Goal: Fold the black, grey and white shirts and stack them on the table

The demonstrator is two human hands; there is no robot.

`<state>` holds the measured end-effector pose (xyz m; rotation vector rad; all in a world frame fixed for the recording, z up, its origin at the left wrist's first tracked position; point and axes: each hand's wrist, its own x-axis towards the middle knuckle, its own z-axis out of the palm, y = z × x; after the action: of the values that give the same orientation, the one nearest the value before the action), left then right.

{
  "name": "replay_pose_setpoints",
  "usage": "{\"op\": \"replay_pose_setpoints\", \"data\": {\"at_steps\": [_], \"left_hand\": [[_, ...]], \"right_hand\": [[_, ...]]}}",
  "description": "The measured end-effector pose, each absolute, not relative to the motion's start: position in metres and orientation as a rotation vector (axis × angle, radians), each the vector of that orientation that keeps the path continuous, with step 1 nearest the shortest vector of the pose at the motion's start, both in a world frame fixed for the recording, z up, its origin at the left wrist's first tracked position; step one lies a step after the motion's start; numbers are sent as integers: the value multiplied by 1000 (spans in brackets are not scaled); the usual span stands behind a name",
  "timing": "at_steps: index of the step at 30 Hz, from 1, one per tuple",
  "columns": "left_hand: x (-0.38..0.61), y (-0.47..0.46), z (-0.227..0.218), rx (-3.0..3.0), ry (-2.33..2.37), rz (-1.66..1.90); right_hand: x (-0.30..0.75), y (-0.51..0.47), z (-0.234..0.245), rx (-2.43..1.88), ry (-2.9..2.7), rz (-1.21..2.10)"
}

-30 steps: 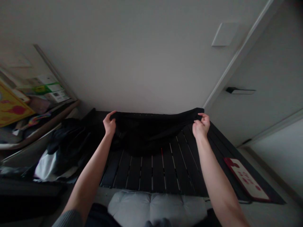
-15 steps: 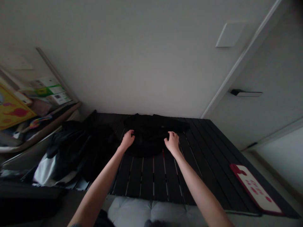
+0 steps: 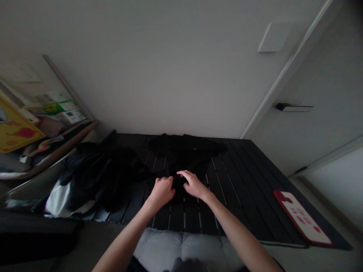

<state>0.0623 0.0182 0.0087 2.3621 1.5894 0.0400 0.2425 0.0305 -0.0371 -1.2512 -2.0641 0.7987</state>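
Note:
A black garment (image 3: 188, 151) lies on the dark slatted tabletop (image 3: 249, 204), its far part spread wide near the wall and its near part drawn in narrow. My left hand (image 3: 163, 192) is closed at the near left side of the garment, its fingers curled down on the dark cloth. Just to its right, my right hand (image 3: 194, 184) rests over the cloth with fingers stretched inward and thumb apart. Dark fabric shows between the two hands, though its folds are hard to make out in the dim light.
Left on the table lies a heap of black and white clothes (image 3: 93, 181). A red-edged white board (image 3: 303, 219) lies at the right end. A grey cushion (image 3: 161, 245) is at the near edge. Boxes (image 3: 70, 115) stand far left; a wall (image 3: 170, 75) rises behind.
Both hands have moved inward and nearer to me, from the garment's two sides to its near middle. The garment's near part has become narrower, baring slats on both sides.

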Motion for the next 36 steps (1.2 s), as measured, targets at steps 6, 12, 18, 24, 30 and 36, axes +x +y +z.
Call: {"op": "replay_pose_setpoints", "data": {"at_steps": [6,12,18,24,30,36], "left_hand": [[89,-28,24,2045,1063,262],[67,-25,-8,2058,1602,581],[46,-29,-52,2086,2031,449],[20,-28,-46,1904,2092,601],[-9,-32,-21,1639,2417,146],[-4,-23,-23,1991,2453,96]], "right_hand": [[284,16,-35,-1093,-2075,1021],[300,-7,-33,-1089,-2158,1160],[300,-17,-31,-1193,-2023,1002],[341,-30,-33,-1907,-1770,473],[390,-54,-34,-2768,-1642,215],[385,-54,-38,-2863,-1685,278]]}}
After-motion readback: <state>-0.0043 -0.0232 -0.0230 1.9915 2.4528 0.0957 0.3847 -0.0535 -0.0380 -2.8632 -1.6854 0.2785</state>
